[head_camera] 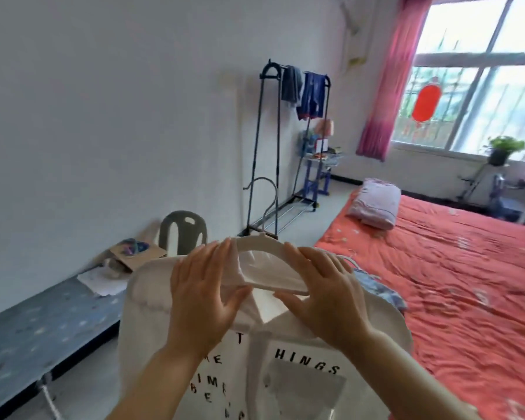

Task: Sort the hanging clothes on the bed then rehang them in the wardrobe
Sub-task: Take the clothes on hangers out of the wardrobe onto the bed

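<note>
A white wall (pixel 103 101) fills the left side; a grey plastic chair (pixel 182 231) and a low bench with blue-grey cover (pixel 43 328) stand against it. Daylight enters through a white-framed window (pixel 482 86) with a pink curtain (pixel 388 86) beside it. A bed with coral-red cover (pixel 467 283) lies on the right.
</note>
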`<state>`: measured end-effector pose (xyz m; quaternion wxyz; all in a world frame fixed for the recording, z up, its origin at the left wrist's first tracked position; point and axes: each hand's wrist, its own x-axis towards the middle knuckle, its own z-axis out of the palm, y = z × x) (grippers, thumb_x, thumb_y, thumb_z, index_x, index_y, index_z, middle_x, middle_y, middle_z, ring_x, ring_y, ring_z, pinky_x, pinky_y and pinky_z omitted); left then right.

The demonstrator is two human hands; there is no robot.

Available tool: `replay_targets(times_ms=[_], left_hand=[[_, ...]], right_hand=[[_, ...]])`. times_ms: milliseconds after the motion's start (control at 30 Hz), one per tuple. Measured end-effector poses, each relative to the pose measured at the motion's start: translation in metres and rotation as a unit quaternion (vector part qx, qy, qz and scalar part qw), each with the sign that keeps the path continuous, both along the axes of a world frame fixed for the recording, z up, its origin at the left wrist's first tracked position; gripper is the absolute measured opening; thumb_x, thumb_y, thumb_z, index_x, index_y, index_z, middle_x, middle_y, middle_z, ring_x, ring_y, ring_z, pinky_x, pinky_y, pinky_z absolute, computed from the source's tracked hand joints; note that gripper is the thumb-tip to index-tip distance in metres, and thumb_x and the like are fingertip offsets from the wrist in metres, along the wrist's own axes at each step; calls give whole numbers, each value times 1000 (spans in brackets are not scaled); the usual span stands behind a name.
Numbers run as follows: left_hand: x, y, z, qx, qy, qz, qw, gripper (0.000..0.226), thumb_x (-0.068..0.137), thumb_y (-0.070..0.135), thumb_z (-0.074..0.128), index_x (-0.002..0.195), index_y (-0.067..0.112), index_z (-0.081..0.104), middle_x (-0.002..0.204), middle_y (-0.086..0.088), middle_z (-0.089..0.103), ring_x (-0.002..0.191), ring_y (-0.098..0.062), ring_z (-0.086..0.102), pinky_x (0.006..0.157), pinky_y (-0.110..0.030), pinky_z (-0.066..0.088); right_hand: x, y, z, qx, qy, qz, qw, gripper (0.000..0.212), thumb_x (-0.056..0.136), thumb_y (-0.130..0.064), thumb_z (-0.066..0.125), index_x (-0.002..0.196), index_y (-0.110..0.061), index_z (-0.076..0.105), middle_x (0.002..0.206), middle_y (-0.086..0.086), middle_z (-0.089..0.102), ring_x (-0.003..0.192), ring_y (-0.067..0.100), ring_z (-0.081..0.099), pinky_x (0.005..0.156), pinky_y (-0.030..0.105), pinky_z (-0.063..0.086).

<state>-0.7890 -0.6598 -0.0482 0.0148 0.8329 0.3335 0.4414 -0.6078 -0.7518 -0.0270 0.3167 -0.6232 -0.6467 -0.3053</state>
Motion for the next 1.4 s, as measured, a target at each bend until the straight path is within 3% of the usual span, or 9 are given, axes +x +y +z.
replay_targets(times_ms=[133, 267, 467, 667, 967, 1133, 1233, 1400], left_hand=[[79, 14, -21, -29, 4, -81, 996, 75, 79, 61, 47, 139, 18, 32, 133, -7, 50, 124, -23, 42, 108, -36, 24], [142, 36, -36, -40, 16, -126, 991, 75, 78, 59, 46, 140, 21, 29, 133, -7, 50, 124, -24, 41, 103, -51, 35], [212, 73, -54, -38, 40, -179, 982, 72, 76, 56, 46, 137, 20, 34, 126, -9, 55, 119, -24, 41, 98, -51, 39], [267, 105, -69, -38, 69, -199, 977, 73, 73, 55, 47, 135, 16, 36, 121, -11, 57, 115, -23, 41, 93, -54, 43], [377, 189, -106, -79, 143, -188, 969, 74, 73, 54, 45, 135, 15, 36, 123, -10, 57, 118, -24, 41, 98, -51, 39], [455, 236, -132, -122, 202, -175, 956, 72, 77, 53, 43, 138, 16, 34, 130, -12, 54, 123, -25, 37, 104, -43, 19], [506, 265, -148, -145, 233, -159, 948, 71, 78, 53, 41, 139, 17, 33, 132, -13, 54, 126, -26, 37, 108, -46, 27], [565, 298, -170, -227, 278, -129, 924, 73, 73, 48, 52, 137, 15, 41, 132, -14, 54, 120, -36, 53, 94, -51, 37]], right_hand=[[63, -13, -18, -8, 1, -80, 997, 67, 64, -52, 66, 122, -19, 61, 106, -2, 64, 93, 14, 53, 73, 28, 51], [110, -12, -31, -3, -6, -144, 990, 69, 60, -48, 75, 120, -16, 64, 104, -1, 65, 94, 12, 50, 78, 28, 49], [159, 4, -50, -18, 6, -198, 980, 89, 48, -44, 89, 126, -22, 51, 105, -3, 63, 97, 10, 51, 85, 25, 44], [202, 31, -68, -50, 31, -235, 970, 85, 47, -44, 89, 123, -20, 60, 105, -4, 63, 97, 9, 48, 85, 25, 46], [317, 119, -113, -102, 128, -209, 964, 90, 48, -47, 88, 127, -26, 49, 108, -5, 63, 91, 15, 62, 78, 28, 52], [398, 172, -139, -154, 179, -193, 952, 93, 44, -45, 90, 126, -27, 50, 110, -7, 61, 93, 14, 62, 78, 27, 51], [455, 206, -162, -183, 200, -186, 944, 92, 45, -42, 91, 126, -24, 51, 109, -6, 62, 91, 17, 64, 79, 28, 50], [533, 254, -207, -213, 223, -182, 934, 95, 44, -36, 92, 126, -24, 46, 104, -1, 65, 83, 23, 66, 76, 34, 51]])
